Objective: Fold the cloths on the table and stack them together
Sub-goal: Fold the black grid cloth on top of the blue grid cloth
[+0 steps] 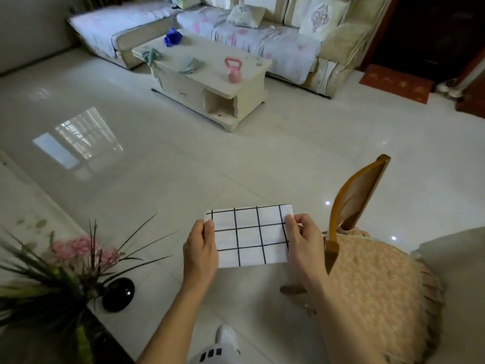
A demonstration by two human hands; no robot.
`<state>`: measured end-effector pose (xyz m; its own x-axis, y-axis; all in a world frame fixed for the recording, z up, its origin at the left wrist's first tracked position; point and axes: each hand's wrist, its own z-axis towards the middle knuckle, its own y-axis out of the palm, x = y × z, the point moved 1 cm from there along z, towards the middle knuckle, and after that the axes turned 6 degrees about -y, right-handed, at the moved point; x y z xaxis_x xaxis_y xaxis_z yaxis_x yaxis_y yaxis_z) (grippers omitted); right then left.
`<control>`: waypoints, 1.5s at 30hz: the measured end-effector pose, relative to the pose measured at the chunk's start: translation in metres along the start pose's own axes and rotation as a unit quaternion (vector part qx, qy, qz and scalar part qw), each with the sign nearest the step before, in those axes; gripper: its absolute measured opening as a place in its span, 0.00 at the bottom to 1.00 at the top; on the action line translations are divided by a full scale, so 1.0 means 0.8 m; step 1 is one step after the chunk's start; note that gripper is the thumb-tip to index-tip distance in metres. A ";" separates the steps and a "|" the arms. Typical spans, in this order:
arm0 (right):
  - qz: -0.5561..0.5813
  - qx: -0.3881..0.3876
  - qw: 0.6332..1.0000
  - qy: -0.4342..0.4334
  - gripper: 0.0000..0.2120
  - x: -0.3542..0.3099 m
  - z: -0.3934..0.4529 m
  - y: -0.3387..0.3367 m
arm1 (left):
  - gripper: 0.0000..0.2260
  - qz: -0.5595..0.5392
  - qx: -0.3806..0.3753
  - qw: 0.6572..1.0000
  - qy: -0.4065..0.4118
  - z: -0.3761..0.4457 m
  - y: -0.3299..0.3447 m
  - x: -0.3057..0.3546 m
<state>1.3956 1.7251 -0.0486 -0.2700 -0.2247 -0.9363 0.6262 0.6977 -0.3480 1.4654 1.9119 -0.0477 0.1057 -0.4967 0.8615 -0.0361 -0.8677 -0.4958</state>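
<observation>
A white sheet with a black grid (249,236) is held up in front of me over the floor. My left hand (202,248) pinches its left edge and my right hand (304,239) pinches its right edge. Far across the room a cream coffee table (217,82) carries three cloths: a blue one (173,37) bunched at the back left, a grey-green one (151,55) hanging over the left edge, and a pale grey one (193,64) lying near the middle.
A pink kettlebell (233,70) stands on the coffee table's right part. A sofa (262,35) runs behind it. A wooden chair with a peach cushion (372,279) is at my right. A plant in a black vase (118,294) stands at my left. Glossy tiled floor lies between.
</observation>
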 end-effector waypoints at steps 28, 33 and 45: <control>0.031 0.036 0.998 0.031 0.14 -0.044 0.320 0.087 | 0.17 0.024 -0.040 0.999 0.014 0.318 0.128 0.113; 0.047 0.073 0.995 0.047 0.13 -0.035 0.377 0.048 | 0.17 0.035 -0.064 0.996 0.048 0.353 0.192 0.156; 0.054 0.180 0.979 0.075 0.12 -0.004 0.451 -0.031 | 0.18 0.043 -0.161 0.981 0.097 0.390 0.326 0.225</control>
<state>1.6452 1.4631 -0.0539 -0.2759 -0.0421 -0.9603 0.8666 0.4214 -0.2674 1.7854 1.6028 -0.0558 -0.1013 -0.5354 0.8385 -0.3512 -0.7694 -0.5337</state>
